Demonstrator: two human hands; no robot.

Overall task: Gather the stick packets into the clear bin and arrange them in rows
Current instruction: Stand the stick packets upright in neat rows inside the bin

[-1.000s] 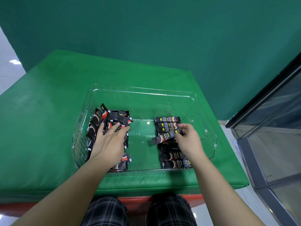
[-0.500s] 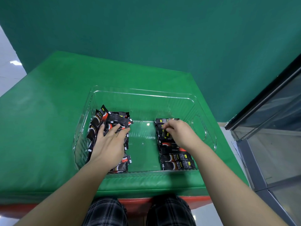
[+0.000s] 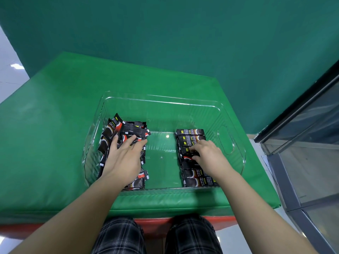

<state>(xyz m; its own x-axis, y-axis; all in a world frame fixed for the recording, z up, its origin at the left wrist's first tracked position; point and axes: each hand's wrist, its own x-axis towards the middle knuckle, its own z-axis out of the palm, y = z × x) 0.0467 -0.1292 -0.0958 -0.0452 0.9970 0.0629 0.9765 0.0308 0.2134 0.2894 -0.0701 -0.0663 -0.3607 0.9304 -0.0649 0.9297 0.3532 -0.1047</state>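
Observation:
A clear bin [image 3: 165, 102] stands on the green table. Inside at its left lies a loose heap of black stick packets [image 3: 126, 130], and my left hand [image 3: 122, 158] rests flat on it with fingers spread. Along the right side, a neat row of stick packets [image 3: 190, 137] lies stacked front to back. My right hand [image 3: 207, 154] is on the middle of that row, its fingertips pinching a packet [image 3: 188, 157] with a red patch. The hand hides part of the row.
The green padded table [image 3: 55, 134] ends just in front of the bin, with a red edge below. A green wall stands behind. A glass door with a dark frame [image 3: 300, 143] is at the right. My knees show below.
My right hand carried a packet from mid-air onto the right row, reached to the far end, then drew back to the row's middle. My left hand stayed on the heap.

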